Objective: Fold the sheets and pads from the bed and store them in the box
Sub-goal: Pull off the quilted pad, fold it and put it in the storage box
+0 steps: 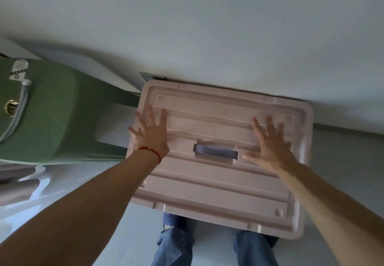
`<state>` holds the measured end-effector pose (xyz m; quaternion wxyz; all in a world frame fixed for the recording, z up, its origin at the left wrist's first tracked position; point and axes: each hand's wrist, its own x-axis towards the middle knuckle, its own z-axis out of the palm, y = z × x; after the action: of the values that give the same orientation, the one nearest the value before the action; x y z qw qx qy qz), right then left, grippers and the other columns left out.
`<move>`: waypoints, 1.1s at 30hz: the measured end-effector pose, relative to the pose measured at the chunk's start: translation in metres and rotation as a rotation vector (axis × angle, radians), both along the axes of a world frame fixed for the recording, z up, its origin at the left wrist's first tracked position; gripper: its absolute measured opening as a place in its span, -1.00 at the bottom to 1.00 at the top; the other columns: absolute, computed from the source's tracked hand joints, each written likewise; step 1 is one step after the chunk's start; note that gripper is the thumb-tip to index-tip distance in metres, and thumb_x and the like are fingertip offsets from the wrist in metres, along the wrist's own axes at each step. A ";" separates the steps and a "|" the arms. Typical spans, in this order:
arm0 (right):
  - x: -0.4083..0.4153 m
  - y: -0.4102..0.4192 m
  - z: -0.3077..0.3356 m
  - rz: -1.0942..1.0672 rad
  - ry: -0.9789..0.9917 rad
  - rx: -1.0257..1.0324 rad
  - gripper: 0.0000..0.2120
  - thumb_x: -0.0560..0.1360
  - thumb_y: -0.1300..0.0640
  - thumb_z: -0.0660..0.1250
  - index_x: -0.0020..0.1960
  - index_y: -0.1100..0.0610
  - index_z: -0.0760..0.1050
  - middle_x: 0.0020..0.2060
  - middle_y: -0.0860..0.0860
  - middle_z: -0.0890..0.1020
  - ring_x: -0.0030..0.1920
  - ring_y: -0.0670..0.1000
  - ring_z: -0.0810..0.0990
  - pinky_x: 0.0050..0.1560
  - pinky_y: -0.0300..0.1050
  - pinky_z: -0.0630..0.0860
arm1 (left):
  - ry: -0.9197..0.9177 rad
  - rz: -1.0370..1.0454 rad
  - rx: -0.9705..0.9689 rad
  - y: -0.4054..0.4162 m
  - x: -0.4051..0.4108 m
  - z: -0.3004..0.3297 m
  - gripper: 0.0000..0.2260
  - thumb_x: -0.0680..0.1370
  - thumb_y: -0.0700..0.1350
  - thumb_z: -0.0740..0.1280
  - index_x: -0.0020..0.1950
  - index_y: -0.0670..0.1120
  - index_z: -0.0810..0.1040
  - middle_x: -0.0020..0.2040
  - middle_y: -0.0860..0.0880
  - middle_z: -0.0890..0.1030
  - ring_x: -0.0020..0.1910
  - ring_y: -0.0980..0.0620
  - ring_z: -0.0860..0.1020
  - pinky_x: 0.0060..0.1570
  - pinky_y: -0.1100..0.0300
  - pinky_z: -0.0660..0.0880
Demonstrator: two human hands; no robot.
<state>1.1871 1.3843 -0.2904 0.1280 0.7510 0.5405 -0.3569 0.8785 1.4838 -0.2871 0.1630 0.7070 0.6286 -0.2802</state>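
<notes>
A pale pink plastic storage box [218, 178] stands on the floor against the wall, with its ribbed lid on. A grey handle [215, 151] lies in a recess at the lid's middle. My left hand [150, 132] lies flat on the left part of the lid, fingers spread and straight. My right hand [270, 143] lies flat on the right part, fingers spread too. Neither hand holds anything. What is inside the box is hidden by the lid. No sheets or pads show.
A green-covered piece of furniture [54, 112] with a hose and a label stands to the left of the box. A white wall [207, 26] runs behind the box. My legs in blue jeans [176, 243] stand at the box's near edge on a pale floor.
</notes>
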 end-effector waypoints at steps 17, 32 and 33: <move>0.082 -0.116 -0.025 -0.985 0.223 0.018 0.17 0.40 -0.25 0.54 0.68 0.07 -0.14 0.66 0.12 0.02 0.63 0.19 0.09 0.58 0.25 0.14 | 0.019 -0.362 -0.290 -0.095 0.131 -0.019 -0.01 0.59 -0.19 0.40 0.57 0.29 -0.37 0.50 -0.21 -0.57 0.50 -0.58 -0.23 0.39 -0.52 0.15; 0.067 -0.122 -0.011 -0.790 0.038 0.223 -0.78 0.67 0.03 0.25 0.16 0.20 0.43 -0.06 0.13 0.63 -0.12 0.17 0.65 -0.07 0.12 0.65 | 0.003 -0.357 -0.279 -0.099 0.125 -0.033 0.22 0.43 -0.02 0.59 0.49 0.34 -0.46 0.42 -0.17 -0.67 0.50 -0.58 -0.26 0.39 -0.53 0.13; 0.066 -0.121 -0.010 -0.736 -0.019 0.230 -0.79 0.68 0.06 0.22 0.12 0.22 0.45 -0.10 0.14 0.63 -0.14 0.20 0.65 -0.09 0.12 0.64 | 0.000 -0.359 -0.273 -0.098 0.124 -0.034 0.22 0.42 -0.02 0.60 0.49 0.34 -0.47 0.42 -0.17 -0.67 0.50 -0.58 -0.26 0.39 -0.53 0.13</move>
<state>1.2536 1.2631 -0.3008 -0.0885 0.9076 0.2700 -0.3089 1.0029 1.3854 -0.3209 0.2045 0.7789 0.4489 -0.3872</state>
